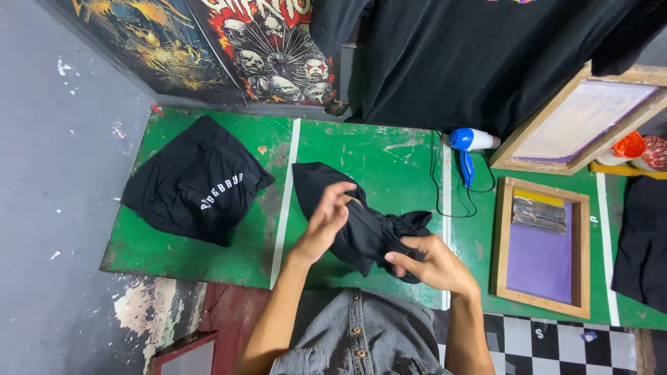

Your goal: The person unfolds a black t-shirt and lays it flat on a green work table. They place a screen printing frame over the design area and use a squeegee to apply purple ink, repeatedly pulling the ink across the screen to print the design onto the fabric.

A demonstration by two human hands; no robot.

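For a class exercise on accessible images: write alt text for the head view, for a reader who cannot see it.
Two bare hands, left hand and right hand, bunch a black garment over a green table. A folded black shirt lies left; a blue hairdryer and wooden screen frame sit right.

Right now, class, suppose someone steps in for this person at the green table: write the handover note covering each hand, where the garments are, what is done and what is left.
Left hand: gripping the upper part of the bunched black garment.
Right hand: pinching its lower end, near the table edge.
The garment is crumpled, partly lifted off the green table.
Done: a second black garment with white lettering lies flat at the left.
Left: the held garment is not yet laid out or smoothed.
Nearby: blue hair dryer, wooden screen frame on the right.
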